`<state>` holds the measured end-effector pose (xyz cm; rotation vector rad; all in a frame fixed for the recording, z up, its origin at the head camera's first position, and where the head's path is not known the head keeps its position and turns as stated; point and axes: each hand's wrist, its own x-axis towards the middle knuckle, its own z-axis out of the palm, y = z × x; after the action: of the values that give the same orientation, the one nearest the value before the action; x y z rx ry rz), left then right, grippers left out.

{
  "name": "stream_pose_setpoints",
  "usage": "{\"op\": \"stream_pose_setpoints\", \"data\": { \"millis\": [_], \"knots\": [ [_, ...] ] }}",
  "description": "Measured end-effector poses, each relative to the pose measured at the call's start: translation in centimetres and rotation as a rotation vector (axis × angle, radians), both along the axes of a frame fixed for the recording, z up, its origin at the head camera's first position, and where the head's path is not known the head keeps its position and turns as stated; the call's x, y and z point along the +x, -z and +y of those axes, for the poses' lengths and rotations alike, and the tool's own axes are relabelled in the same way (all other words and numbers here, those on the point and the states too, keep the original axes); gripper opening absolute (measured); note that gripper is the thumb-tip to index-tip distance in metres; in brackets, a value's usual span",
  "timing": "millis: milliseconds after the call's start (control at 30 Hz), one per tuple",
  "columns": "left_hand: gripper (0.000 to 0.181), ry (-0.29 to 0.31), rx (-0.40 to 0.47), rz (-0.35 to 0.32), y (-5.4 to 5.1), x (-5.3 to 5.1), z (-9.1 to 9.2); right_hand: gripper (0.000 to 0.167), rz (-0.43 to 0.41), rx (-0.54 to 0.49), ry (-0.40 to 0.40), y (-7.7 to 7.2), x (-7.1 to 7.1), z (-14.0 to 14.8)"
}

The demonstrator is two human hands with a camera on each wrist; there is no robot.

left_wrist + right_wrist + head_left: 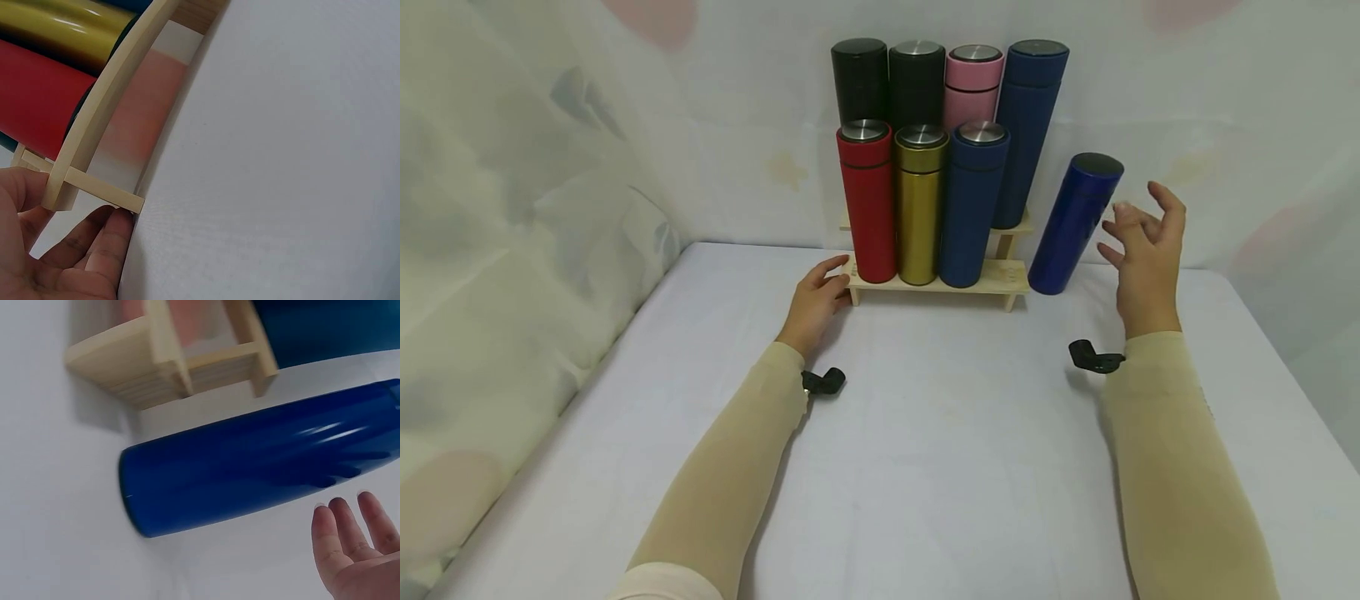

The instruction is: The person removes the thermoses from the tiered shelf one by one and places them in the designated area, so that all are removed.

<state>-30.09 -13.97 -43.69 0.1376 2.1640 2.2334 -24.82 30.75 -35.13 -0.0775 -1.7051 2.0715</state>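
A two-tier wooden rack (940,288) holds vacuum flasks. On its front step stand a red flask (867,208), a gold flask (919,217) and a blue flask (973,212). My left hand (816,304) grips the rack's left end, thumb at the step and fingertips against the leg (106,189). To the right of the rack, a glossy dark-blue flask (1071,229) stands on the table. Just right of it is my right hand (1150,267), fingers spread and loosely bent. In the right wrist view, a gap separates the fingertips (325,519) from that flask.
Behind the front row stand a black flask (859,83), a second black one with a steel lid (917,87), a pink one (972,87) and a tall blue one (1028,142). A white cloth covers the table (940,467). Patterned fabric (512,208) hangs at the back and sides.
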Motion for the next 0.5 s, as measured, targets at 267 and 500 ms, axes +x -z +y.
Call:
{"op": "stream_pose_setpoints", "data": {
  "millis": [267,500],
  "knots": [
    [0.046,0.002,0.007,-0.006,0.0,0.0,0.1,0.059,0.129,-0.072,0.007,-2.3,1.0,-0.4],
    [0.046,0.004,-0.004,-0.002,0.0,0.0,0.0,0.066,0.233,-0.085,-0.030,-3.2,1.3,-1.5]
  ]
}}
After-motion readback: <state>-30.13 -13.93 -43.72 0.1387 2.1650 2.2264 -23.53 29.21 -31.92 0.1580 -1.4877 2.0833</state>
